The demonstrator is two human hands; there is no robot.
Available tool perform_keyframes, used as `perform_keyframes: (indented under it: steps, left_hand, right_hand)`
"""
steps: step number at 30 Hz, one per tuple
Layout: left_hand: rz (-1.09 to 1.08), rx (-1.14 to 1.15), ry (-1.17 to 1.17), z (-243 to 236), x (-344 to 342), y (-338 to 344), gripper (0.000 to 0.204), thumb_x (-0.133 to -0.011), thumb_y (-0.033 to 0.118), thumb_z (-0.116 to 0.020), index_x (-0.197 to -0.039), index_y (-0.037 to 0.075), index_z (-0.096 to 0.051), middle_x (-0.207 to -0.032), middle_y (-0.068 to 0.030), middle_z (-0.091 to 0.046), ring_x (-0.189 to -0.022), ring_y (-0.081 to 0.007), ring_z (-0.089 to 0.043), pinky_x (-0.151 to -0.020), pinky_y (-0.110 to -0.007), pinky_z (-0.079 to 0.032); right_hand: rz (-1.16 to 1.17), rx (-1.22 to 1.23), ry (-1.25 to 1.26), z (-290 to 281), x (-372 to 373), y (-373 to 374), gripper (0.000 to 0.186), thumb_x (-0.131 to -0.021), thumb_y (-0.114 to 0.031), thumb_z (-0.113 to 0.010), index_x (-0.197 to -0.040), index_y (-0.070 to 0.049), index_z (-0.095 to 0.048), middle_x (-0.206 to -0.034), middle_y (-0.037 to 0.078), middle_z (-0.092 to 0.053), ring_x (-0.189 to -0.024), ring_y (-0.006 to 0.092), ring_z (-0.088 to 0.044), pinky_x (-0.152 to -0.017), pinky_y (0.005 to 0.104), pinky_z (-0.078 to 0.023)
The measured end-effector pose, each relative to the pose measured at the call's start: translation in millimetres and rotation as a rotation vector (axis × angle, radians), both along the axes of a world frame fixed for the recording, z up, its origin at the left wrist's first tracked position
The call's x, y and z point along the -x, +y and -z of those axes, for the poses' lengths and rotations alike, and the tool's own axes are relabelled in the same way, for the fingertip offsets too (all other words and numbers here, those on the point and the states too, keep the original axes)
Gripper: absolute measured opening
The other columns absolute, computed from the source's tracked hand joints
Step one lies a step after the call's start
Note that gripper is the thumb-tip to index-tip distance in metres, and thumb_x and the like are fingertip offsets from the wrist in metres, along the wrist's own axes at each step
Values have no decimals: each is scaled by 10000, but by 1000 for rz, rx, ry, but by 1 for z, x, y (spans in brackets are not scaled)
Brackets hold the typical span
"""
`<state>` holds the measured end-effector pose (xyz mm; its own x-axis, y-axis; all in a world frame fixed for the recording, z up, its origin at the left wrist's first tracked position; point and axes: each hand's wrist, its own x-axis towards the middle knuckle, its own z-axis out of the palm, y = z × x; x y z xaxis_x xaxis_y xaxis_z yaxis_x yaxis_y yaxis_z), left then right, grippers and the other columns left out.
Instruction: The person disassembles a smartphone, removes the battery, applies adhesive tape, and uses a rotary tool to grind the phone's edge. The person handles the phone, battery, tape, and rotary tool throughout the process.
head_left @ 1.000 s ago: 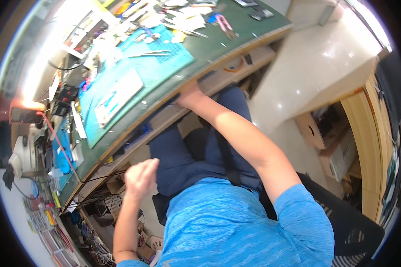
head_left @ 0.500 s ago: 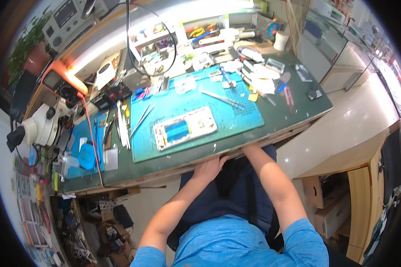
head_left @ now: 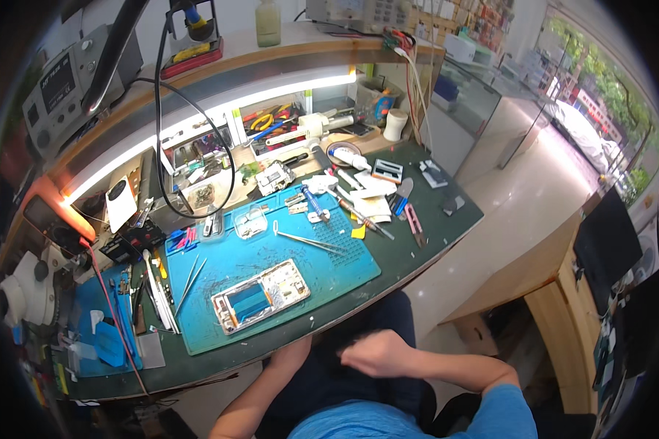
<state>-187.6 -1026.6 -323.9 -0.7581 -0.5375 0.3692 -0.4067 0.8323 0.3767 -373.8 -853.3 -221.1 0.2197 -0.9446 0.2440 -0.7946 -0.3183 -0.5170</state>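
My right hand (head_left: 377,354) is closed above my lap, in front of the bench; whatever its fingers may hold is too blurred to make out. My left hand (head_left: 289,353) reaches to the underside of the bench's front edge (head_left: 322,322), its fingers hidden. On the bench a teal mat (head_left: 205,289) carries an opened white phone-like device (head_left: 261,296) with a blue middle, a pair of tweezers (head_left: 190,285) at its left and more slim tools (head_left: 307,240) behind it.
Behind the mat are tool trays (head_left: 267,128) and a looped black cable. A microscope (head_left: 29,293) and orange multimeter (head_left: 55,212) stand at the left; scattered tools and papers (head_left: 373,205) lie at the right, near a wooden cabinet (head_left: 564,336).
My right hand has come out from under the bench edge toward my lap. My left hand has moved under the edge. The view has tilted up toward the shelves.
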Motion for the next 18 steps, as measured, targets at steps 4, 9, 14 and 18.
perform_keyframes:
  steps: [4,9,14,18]
  left_hand:
    - [311,-186,106,-5,-71,48,508,-873,-10,-642,-1353,143,-707,-1196,-73,-730,-1015,-277,-729,-851,-364,-612]
    - [57,-96,-13,19,-98,63,476,-919,54,-660,-1393,96,-662,-1269,-167,-704,-1055,-385,-707,-974,-475,-572]
    - [-274,-722,-54,56,-165,84,1005,-888,312,-819,-1646,-10,-243,-1655,-313,-316,-1528,-433,-359,-1254,-464,-306]
    - [-327,-913,48,85,-182,85,1013,-901,283,-788,-1659,-20,-188,-1672,-297,-298,-1544,-408,-340,-1261,-438,-295]
  right_hand:
    - [353,626,193,-98,69,-84,232,-883,-141,-760,-1096,-64,-713,-859,82,-689,-743,292,-687,-640,415,-561]
    - [856,70,483,-116,180,-237,582,-915,-518,-740,-1354,-144,-663,-1280,110,-683,-1179,336,-650,-978,461,-542]
    - [786,309,381,-102,213,-254,259,-912,-302,-716,-1011,-81,-806,-993,139,-769,-1018,327,-707,-908,455,-558]
    - [885,495,302,-119,226,-198,203,-893,-232,-763,-997,-62,-801,-985,123,-763,-949,328,-687,-857,438,-553]
